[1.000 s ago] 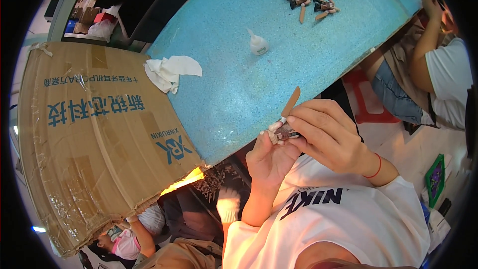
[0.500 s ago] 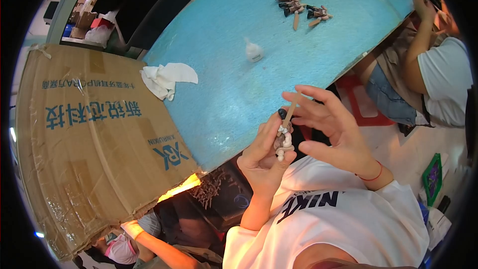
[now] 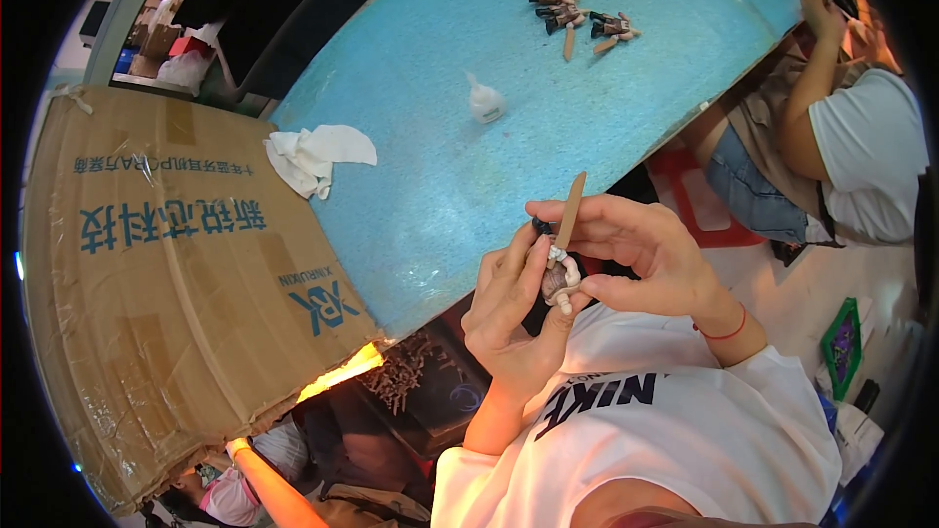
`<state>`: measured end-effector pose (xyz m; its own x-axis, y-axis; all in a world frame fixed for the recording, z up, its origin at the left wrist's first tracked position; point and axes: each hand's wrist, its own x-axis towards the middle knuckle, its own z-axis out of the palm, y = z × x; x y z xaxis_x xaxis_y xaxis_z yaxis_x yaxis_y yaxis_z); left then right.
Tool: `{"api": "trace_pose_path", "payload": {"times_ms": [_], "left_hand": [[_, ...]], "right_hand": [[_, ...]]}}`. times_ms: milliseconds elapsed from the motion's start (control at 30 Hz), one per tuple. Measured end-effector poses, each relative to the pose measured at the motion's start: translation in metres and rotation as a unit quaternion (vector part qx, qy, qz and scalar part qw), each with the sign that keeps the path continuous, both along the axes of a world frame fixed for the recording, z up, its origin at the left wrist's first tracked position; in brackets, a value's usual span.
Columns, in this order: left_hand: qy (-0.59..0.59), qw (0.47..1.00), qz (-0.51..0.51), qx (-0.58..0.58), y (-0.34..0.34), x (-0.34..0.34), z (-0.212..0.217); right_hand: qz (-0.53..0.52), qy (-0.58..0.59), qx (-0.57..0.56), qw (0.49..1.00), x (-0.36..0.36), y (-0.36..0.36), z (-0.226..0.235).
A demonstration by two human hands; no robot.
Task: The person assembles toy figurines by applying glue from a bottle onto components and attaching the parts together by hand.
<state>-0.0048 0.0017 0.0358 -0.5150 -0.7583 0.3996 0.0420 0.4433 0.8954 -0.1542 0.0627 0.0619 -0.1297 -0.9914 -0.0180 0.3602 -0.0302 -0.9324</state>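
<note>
Both of my hands hold a small figurine [image 3: 559,282] in front of my body, near the table edge. It has a brown body, pale limbs and a black part at its far end. A flat wooden stick [image 3: 574,207] slants up from it. My left hand [image 3: 514,318] is closed around the figurine from the left, thumb at its near end. My right hand [image 3: 650,259] is closed on its right side, with the thumb against it and fingertips by the black part. Palms and fingers hide part of the figurine.
Several similar figurines with sticks [image 3: 562,15] lie on the blue table [image 3: 411,78]. A small white bottle [image 3: 484,103] and white cloth [image 3: 318,156] lie nearer. A large cardboard box [image 3: 176,284] stands left. Co-workers sit right [image 3: 866,147] and lower left [image 3: 284,484].
My right hand has closed in from spread fingers onto the figurine. The figurine has turned slightly, showing more of its brown body. The view has shifted a little.
</note>
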Motion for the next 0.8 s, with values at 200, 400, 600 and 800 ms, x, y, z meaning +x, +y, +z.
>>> {"api": "trace_pose_path", "payload": {"times_ms": [200,400,600,800], "left_hand": [[-0.032,0.999,0.005,-0.033,-0.001,-0.001,0.004],[-0.08,0.995,0.016,-0.064,-0.002,-0.002,0.009],[-0.107,0.987,0.036,-0.118,-0.002,-0.005,0.016],[-0.132,0.977,0.042,-0.16,-0.002,-0.008,0.024]], "right_hand": [[0.014,-0.009,0.004,1.0,-0.004,-0.001,0.0],[-0.009,-0.027,-0.003,1.0,-0.002,-0.002,-0.006],[-0.014,-0.022,-0.037,0.999,0.0,-0.003,-0.018],[-0.02,-0.058,-0.083,0.995,-0.001,-0.005,-0.023]]}}
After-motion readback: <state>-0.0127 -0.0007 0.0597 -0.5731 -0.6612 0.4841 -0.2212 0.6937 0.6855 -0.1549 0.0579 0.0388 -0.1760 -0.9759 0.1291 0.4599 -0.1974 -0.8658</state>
